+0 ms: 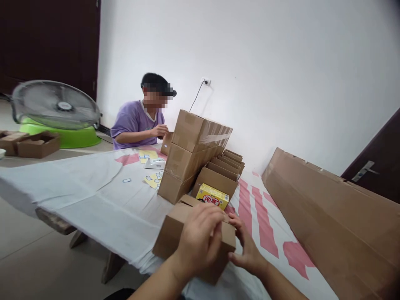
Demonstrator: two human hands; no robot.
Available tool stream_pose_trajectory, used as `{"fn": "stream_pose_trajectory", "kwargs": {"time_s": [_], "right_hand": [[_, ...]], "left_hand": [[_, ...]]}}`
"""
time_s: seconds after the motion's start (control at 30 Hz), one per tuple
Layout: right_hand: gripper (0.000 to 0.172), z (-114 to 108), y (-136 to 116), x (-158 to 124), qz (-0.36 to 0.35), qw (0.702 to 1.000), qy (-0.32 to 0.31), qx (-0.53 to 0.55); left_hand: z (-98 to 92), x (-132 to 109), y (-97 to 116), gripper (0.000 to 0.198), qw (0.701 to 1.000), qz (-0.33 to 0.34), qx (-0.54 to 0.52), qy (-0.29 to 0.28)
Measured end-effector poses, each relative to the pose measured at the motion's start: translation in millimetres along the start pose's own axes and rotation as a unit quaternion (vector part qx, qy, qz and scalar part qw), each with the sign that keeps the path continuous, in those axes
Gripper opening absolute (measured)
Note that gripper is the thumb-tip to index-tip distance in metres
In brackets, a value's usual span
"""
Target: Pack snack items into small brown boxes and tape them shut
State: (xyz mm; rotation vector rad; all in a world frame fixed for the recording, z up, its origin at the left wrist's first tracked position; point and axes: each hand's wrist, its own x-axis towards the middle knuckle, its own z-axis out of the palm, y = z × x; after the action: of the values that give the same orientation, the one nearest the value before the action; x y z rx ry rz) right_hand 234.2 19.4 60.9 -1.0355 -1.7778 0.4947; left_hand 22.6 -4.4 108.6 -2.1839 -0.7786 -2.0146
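A brown cardboard box stands at the near edge of the table, its top partly behind my hands. My left hand is over the top of this box with its fingers curled and together; what they hold, if anything, is hidden. At the box's right corner, my right hand grips the side, thumb low and fingers at the upper edge. Just beyond lies a yellow printed carton with red and white lettering, leaning by an open cardboard box.
Stacked taped boxes form a wall mid-table. Across it, a person in purple handles a piece of cardboard. Yellow label sheets and a white device lie nearby. A long cardboard panel borders the right. A fan stands left.
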Motion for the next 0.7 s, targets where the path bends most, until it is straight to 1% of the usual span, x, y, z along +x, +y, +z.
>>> {"fn": "stream_pose_trajectory", "kwargs": {"time_s": [0.03,0.07,0.1,0.13,0.2,0.23,0.3,0.33,0.4,0.53,0.63,0.7], "right_hand": [[0.064,-19,4,-5,-0.001,0.998,-0.058,0.014],[0.064,-37,7,-11,0.0,0.996,-0.086,0.025],[0.065,-52,9,-15,0.006,0.995,-0.099,0.027],[0.066,-63,12,-20,0.016,0.995,-0.1,0.025],[0.067,-78,15,-28,0.039,0.996,-0.077,0.007],[0.067,-81,16,-32,0.047,0.997,-0.069,-0.004],[0.066,-82,20,-40,0.042,0.997,-0.063,-0.034],[0.065,-81,22,-44,0.029,0.996,-0.063,-0.056],[0.064,-78,28,-52,-0.006,0.992,-0.063,-0.109],[0.063,-78,38,-66,-0.063,0.976,-0.051,-0.203],[0.064,-85,42,-72,-0.081,0.963,-0.051,-0.251],[0.058,-92,48,-76,-0.085,0.955,-0.048,-0.282]], "left_hand": [[-1.8,1,-10,0.021,0.999,-0.034,0.025,-0.01],[-2.2,2,-21,0.017,0.996,-0.078,0.046,-0.021],[-1.1,1,-33,0.017,0.99,-0.126,0.058,-0.034],[1.4,-1,-44,0.019,0.981,-0.174,0.055,-0.059],[9.8,-8,-63,0.026,0.955,-0.261,0.007,-0.143],[14.7,-12,-70,0.03,0.935,-0.3,-0.033,-0.187],[23.2,-21,-77,0.034,0.896,-0.36,-0.11,-0.237],[26.0,-24,-79,0.033,0.881,-0.38,-0.139,-0.245],[28.3,-27,-78,0.031,0.868,-0.4,-0.167,-0.241],[24.3,-25,-74,0.032,0.862,-0.409,-0.174,-0.242],[20.7,-24,-73,0.035,0.851,-0.426,-0.17,-0.255],[18.9,-24,-73,0.036,0.846,-0.438,-0.167,-0.255]]}}
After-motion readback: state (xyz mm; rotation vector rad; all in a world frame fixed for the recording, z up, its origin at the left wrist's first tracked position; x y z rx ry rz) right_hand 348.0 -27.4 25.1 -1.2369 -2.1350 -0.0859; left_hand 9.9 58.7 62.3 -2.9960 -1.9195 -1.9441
